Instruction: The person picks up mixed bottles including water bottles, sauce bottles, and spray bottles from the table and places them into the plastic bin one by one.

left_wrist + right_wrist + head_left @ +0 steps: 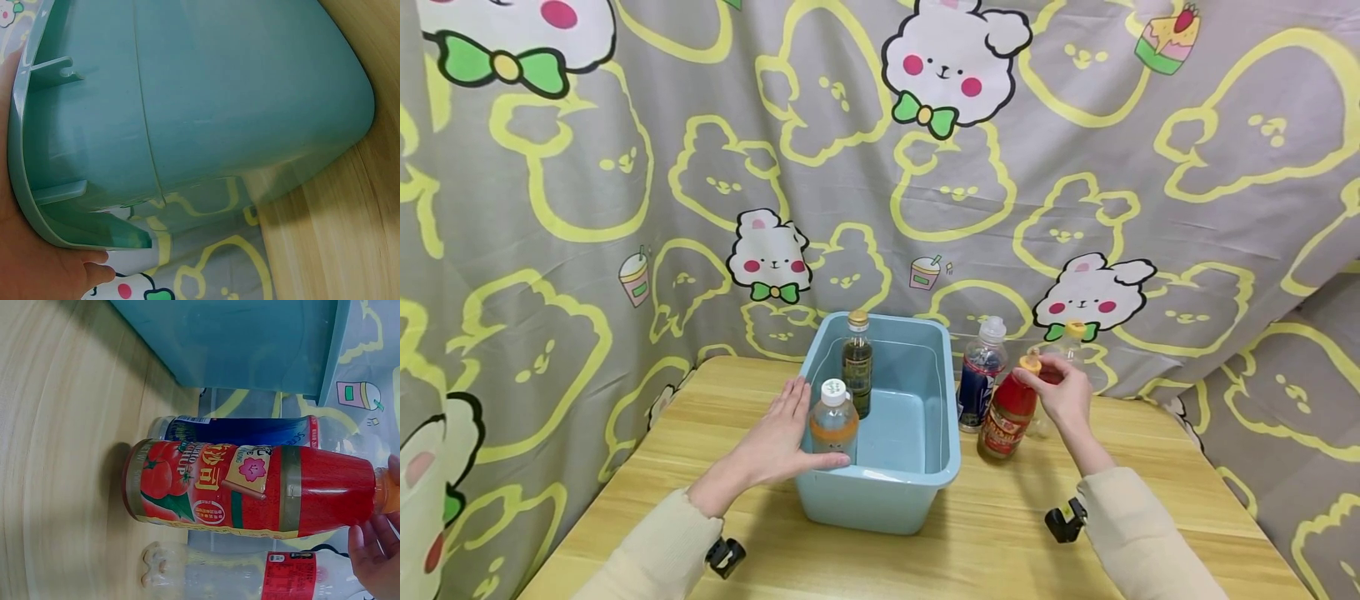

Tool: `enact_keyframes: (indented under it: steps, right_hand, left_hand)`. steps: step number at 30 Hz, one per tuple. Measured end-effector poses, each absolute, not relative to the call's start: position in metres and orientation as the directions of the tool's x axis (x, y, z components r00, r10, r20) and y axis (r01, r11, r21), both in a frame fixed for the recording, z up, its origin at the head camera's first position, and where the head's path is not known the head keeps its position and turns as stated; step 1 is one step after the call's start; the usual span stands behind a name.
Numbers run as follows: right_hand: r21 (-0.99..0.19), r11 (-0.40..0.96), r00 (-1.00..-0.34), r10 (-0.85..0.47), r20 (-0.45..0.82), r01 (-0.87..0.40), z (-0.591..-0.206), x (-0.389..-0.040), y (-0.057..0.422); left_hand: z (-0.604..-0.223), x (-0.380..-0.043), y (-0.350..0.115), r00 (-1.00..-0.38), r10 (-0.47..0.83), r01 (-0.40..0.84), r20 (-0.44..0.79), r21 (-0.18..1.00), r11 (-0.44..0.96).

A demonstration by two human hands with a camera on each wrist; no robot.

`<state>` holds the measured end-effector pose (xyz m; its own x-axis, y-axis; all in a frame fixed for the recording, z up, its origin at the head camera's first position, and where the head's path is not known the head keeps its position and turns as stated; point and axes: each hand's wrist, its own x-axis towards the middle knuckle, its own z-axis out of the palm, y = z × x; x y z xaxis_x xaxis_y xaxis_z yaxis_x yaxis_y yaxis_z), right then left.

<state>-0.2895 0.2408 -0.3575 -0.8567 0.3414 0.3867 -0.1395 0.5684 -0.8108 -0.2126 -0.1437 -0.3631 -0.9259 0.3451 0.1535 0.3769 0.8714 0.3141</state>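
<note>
My left hand (767, 446) rests on the near left corner of a light blue plastic tub (872, 500). Its fingers lie straight along the left side and the thumb stretches over the front rim. With my right hand (1063, 396) I pinch a red tomato ketchup bottle (1009, 417) at its orange-capped neck. The bottle tilts slightly, its base at the table beside the tub. Inside the tub stand a clear bottle with an orange band and white cap (833, 425) and a dark glass bottle with a gold cap (857, 367).
Right of the tub stands a blue-labelled bottle (981, 379), just behind the ketchup. A clear bottle with a yellow cap (1075, 333) is partly behind my right hand; its red label (290, 575) shows in the right wrist view. A patterned curtain (850, 167) hangs behind the wooden table (1000, 533).
</note>
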Motion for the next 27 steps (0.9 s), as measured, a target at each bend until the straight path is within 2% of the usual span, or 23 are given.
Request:
enact_keyframes:
  steps: [21, 27]
  right_hand:
    - [-0.774, 0.585, -0.901, 0.162, 0.402, -0.241, -0.320, -0.260, 0.234]
    - [-0.794, 0.542, -0.912, 0.112, 0.394, -0.276, -0.303, -0.250, 0.231]
  left_hand:
    - [-0.364, -0.213, -0.144, -0.927, 0.342, 0.374, 0.155, 0.309, 0.874]
    - [-0.364, -0.212, -0.144, -0.924, 0.347, 0.381, 0.160, 0.320, 0.867]
